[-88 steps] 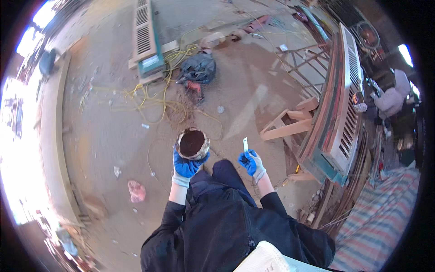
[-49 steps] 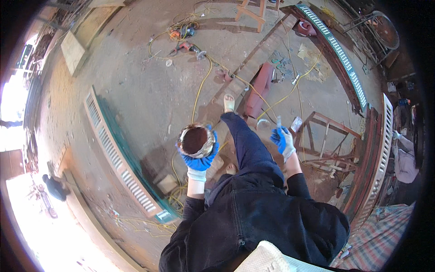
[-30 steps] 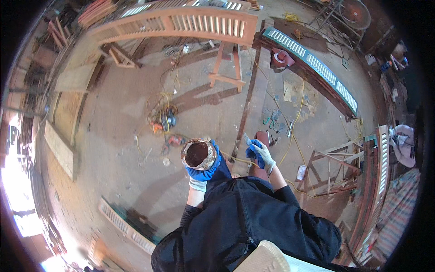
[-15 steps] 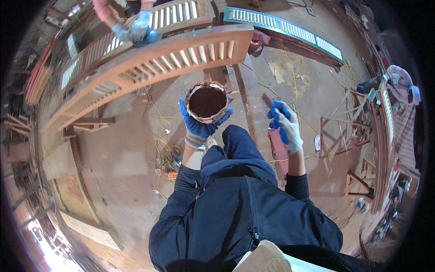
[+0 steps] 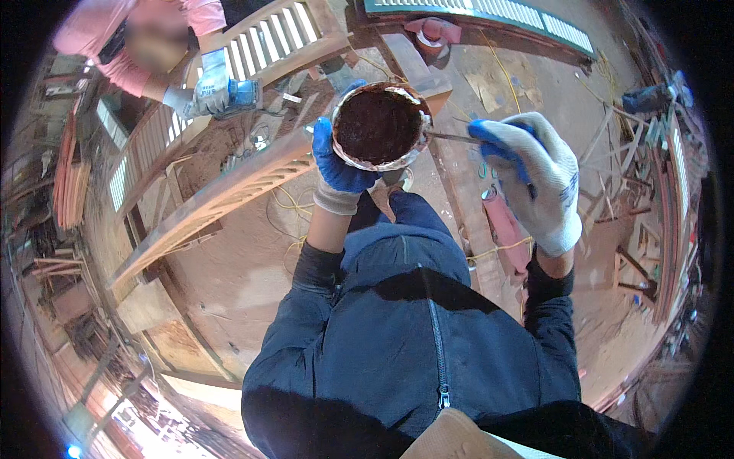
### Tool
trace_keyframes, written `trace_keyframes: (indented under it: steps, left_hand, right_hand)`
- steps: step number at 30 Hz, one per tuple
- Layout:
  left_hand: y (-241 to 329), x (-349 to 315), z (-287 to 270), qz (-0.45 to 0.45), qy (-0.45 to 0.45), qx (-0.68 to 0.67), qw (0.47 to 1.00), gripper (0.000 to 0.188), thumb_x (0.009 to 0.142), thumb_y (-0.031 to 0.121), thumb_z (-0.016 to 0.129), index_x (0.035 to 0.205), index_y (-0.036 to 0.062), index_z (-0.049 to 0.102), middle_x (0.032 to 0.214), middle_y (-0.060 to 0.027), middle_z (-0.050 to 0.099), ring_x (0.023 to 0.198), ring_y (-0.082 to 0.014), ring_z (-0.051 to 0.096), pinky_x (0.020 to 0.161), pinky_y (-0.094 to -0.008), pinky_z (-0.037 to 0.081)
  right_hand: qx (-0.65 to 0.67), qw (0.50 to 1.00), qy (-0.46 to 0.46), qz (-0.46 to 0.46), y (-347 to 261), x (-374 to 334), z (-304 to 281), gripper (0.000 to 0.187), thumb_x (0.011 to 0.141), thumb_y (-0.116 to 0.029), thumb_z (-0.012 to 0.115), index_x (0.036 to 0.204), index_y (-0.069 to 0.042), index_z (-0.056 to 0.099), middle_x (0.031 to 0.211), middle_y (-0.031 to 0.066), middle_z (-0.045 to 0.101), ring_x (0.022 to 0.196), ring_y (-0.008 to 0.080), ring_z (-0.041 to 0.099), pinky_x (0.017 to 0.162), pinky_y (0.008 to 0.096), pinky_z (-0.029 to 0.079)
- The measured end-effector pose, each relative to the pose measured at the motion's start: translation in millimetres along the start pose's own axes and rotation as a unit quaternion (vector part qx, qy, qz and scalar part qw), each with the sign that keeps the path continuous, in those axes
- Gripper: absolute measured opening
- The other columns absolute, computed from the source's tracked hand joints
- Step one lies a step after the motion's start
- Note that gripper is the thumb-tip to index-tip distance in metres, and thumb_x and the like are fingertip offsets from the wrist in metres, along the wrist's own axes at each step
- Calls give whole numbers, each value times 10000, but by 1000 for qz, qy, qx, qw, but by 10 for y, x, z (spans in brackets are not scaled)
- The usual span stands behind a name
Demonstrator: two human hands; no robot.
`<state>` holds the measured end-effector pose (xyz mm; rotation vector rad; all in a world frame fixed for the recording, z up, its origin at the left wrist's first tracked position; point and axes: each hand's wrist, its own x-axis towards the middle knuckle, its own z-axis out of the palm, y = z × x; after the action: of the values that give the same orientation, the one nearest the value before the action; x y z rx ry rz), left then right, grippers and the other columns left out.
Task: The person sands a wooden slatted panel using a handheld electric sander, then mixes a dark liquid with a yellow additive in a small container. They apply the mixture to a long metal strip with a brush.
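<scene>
Beyond your lap, to the left, a louvred wooden panel (image 5: 229, 186) slants from lower left toward upper right. Your gloved right hand (image 5: 535, 176), back upward, is curled nearly closed, gripping a thin tool (image 5: 456, 138). Before you, the round bowl (image 5: 378, 165) faces mouth up, dark brown paste (image 5: 378, 126) inside. Your gloved left hand (image 5: 344, 172), half open, cups its underside and left side. The tool's long axis lies nearly level across your view, tip pointing left at the bowl's right rim; you cannot tell whether they touch.
</scene>
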<state>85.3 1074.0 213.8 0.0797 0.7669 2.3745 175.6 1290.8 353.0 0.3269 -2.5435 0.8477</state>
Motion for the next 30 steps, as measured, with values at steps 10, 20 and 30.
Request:
trace_keyframes:
  steps: [10,20,30]
  left_hand:
    - [109,659,74,-30,-116,-40,992,713,891,526,510,1406,76,310,1414,-215,394,1300,-358,415,1089,-500,349]
    - [430,919,11,-40,-86,-10,995,784,817,519,628,1393,90,315,1396,-225,405,1279,-355,438,1081,-475,364]
    - [402,951,-62,-61,-55,11,997,802,813,545,632,1391,95,305,1377,-232,419,1254,-369,466,1054,-493,400]
  right_hand:
    - [-237,961,-140,-26,125,655,589,327,658,-150,672,985,-140,665,915,15,610,944,213,582,739,343,494]
    - [-249,960,-122,-30,162,1022,685,261,675,-193,653,926,-131,686,915,13,626,1002,210,553,810,363,456]
    - [-26,989,-107,100,369,939,561,141,773,-186,688,867,-80,685,832,86,645,836,290,577,741,381,470]
